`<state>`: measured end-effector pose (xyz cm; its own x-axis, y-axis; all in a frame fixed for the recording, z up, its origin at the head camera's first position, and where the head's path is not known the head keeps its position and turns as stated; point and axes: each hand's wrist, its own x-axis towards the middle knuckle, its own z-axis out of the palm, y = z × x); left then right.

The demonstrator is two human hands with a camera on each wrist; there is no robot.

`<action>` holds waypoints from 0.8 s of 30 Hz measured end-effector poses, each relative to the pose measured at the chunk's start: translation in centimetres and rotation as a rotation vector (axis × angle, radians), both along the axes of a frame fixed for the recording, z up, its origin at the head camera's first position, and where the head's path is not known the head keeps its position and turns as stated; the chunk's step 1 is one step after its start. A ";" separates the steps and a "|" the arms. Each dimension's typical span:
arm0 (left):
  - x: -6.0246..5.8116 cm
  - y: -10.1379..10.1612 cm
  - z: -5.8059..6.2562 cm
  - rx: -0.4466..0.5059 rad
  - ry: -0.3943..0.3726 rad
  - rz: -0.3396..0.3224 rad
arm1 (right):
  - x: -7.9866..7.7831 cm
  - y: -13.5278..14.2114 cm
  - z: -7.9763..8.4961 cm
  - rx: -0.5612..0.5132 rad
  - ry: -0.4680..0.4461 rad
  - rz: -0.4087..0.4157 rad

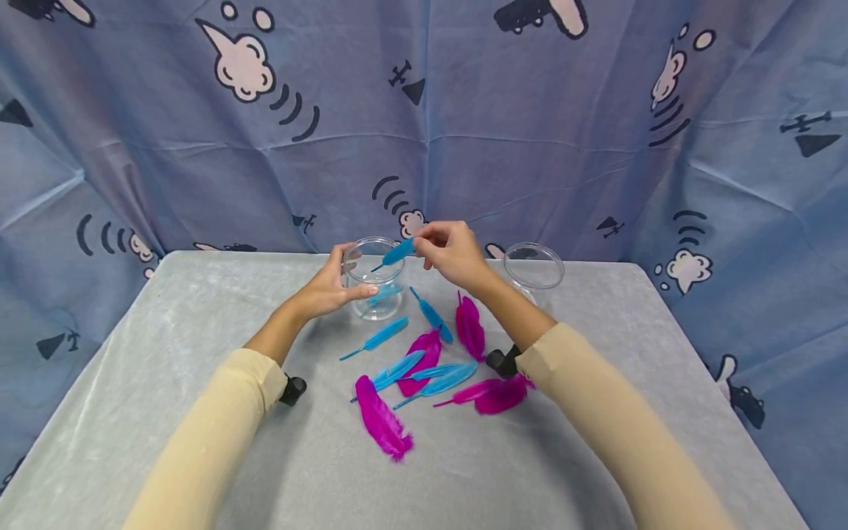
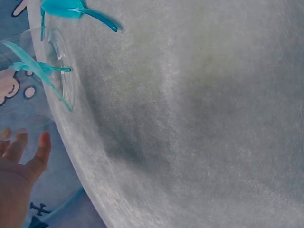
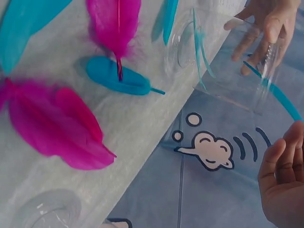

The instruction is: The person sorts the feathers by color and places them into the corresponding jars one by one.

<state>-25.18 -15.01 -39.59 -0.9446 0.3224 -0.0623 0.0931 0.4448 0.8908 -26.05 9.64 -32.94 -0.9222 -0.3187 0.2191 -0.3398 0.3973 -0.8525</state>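
Observation:
My left hand (image 1: 324,289) holds a clear round jar (image 1: 361,259) upright near the table's back edge, thumb in front and fingers around its far side. Above the jar's mouth, my right hand (image 1: 453,252) pinches a blue feather (image 1: 399,252) by one end, its thin quill pointing down over the opening. In the right wrist view that feather (image 3: 284,100) reaches past the rim. Blue feathers (image 2: 29,61) lean inside the jar. Loose blue feathers (image 1: 384,335) and magenta feathers (image 1: 383,421) lie on the table in front of it.
A second clear jar (image 1: 534,284) stands at the back right, partly hidden behind my right forearm. Several feathers overlap at the middle of the grey-covered table (image 1: 199,316). A patterned blue curtain (image 1: 358,96) hangs behind and beside the table.

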 end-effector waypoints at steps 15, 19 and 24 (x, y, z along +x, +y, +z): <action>-0.1 -0.1 0.1 0.011 0.002 -0.004 | -0.5 -1.8 -1.8 0.069 -0.016 0.043; -0.1 -0.1 0.1 0.008 0.001 0.004 | -0.5 -1.5 -2.1 0.042 -0.029 0.047; 0.1 0.0 0.2 0.001 0.006 0.003 | -0.4 0.0 -3.1 0.036 -0.070 0.002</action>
